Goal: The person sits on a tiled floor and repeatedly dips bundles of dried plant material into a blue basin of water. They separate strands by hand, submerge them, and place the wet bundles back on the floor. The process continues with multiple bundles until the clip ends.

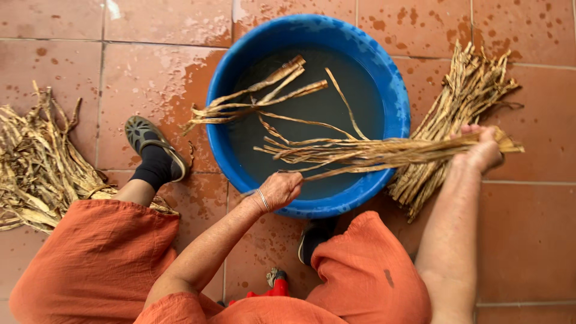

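Right hand: the right hand (483, 150) is clenched around one end of a long bundle of dry, tan plant strips (384, 155), over the right rim of the basin.
Left hand: the left hand (280, 189) pinches a thin strip of the same bundle at the near rim; its grip is closed on it.
Long axis: the bundle lies almost level, from right to left, across the round blue plastic basin (396, 90) of dark water.
Loose ends: they fan out to the left, over the water; whether they touch it, I cannot tell.
Nearer hand: the left hand is nearer to the loose ends.
Around: a second dry bundle (462, 96) lies on the wet red floor tiles (540, 240) behind the right hand; another pile (36, 162) is far left.
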